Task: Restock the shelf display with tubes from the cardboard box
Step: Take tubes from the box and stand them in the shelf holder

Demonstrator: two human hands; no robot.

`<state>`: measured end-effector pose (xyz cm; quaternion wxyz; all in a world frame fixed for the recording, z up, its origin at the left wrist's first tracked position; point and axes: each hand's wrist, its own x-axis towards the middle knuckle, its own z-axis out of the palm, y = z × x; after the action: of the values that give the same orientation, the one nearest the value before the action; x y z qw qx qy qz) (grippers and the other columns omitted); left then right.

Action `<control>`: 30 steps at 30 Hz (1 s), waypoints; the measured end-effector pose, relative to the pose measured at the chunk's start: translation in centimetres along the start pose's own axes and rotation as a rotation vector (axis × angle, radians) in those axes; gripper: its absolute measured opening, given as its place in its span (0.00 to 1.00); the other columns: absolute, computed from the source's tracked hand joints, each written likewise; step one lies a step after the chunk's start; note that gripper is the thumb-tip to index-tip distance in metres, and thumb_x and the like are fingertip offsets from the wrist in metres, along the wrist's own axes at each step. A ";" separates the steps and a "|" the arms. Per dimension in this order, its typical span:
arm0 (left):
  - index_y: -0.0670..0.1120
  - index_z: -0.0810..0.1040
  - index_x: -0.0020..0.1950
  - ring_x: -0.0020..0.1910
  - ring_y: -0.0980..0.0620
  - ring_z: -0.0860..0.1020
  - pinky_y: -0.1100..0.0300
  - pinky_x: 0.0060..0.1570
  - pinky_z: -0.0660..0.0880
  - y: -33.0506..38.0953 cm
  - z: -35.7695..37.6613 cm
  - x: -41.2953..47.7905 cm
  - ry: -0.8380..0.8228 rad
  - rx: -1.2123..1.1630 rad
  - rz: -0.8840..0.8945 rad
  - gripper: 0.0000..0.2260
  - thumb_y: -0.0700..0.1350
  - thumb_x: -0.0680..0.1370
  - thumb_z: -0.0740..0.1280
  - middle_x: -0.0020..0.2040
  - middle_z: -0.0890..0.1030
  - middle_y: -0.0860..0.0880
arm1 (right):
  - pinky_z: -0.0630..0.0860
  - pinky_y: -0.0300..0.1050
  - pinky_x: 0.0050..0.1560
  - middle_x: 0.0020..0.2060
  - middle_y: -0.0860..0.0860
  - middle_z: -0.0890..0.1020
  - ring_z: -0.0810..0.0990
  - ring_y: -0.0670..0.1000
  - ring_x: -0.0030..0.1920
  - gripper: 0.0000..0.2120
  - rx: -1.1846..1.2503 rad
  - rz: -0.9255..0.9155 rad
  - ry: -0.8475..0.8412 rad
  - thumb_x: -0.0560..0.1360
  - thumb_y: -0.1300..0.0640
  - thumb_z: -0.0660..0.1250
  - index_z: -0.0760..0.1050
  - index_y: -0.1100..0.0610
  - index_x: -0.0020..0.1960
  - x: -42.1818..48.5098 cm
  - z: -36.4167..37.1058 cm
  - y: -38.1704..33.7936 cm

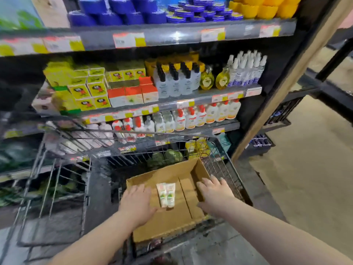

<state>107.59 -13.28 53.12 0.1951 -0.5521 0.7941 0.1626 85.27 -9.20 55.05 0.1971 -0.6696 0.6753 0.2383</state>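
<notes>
An open cardboard box (pixel 172 222) sits low in a wire trolley in front of me. Two white tubes (pixel 166 195) with green and orange print lie side by side on its floor. My left hand (pixel 136 202) reaches into the box just left of the tubes, fingers spread, holding nothing. My right hand (pixel 214 194) rests over the box's right wall, fingers apart, also holding nothing. The shelf display (pixel 172 104) rises behind the trolley, stocked with bottles and boxes.
The wire trolley (pixel 227 169) surrounds the box; a wire basket rack (pixel 57 178) stands at the left. Yellow and orange boxes (pixel 89 90), pump bottles (pixel 175 81) and spray bottles (pixel 246 69) fill the shelves. A wooden post (pixel 286 77) and bare floor (pixel 305 178) lie right.
</notes>
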 end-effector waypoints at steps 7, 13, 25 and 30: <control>0.48 0.56 0.75 0.71 0.45 0.63 0.49 0.69 0.61 -2.3 1.1 6.0 -0.106 -0.052 -0.030 0.33 0.64 0.76 0.58 0.73 0.65 0.47 | 0.51 0.59 0.74 0.75 0.54 0.59 0.53 0.58 0.76 0.30 -0.004 -0.090 -0.078 0.78 0.46 0.58 0.54 0.54 0.76 8.2 0.7 -1.9; 0.48 0.55 0.75 0.72 0.46 0.61 0.49 0.72 0.59 -1.7 5.8 10.3 -0.250 -0.173 -0.084 0.32 0.61 0.76 0.59 0.74 0.63 0.47 | 0.58 0.57 0.72 0.73 0.55 0.64 0.61 0.58 0.73 0.27 -0.001 -0.141 -0.126 0.78 0.49 0.60 0.58 0.55 0.74 14.2 4.5 -2.1; 0.47 0.57 0.75 0.69 0.43 0.65 0.49 0.67 0.66 -0.9 16.0 20.3 -0.419 -0.397 -0.307 0.30 0.57 0.77 0.61 0.72 0.65 0.45 | 0.74 0.48 0.57 0.65 0.52 0.71 0.70 0.55 0.65 0.23 0.262 -0.013 -0.306 0.76 0.54 0.65 0.66 0.53 0.69 26.7 13.4 -3.6; 0.46 0.58 0.74 0.70 0.42 0.65 0.49 0.66 0.65 -1.1 20.6 23.9 -0.464 -0.533 -0.388 0.31 0.56 0.76 0.64 0.71 0.65 0.44 | 0.72 0.45 0.53 0.61 0.53 0.76 0.75 0.55 0.60 0.20 0.445 0.116 -0.298 0.77 0.51 0.64 0.66 0.55 0.67 29.7 17.1 -4.4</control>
<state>103.74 -23.36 23.44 0.2461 -0.6717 0.5401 0.4433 88.03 -23.23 23.59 0.4225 -0.5278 0.7117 0.1908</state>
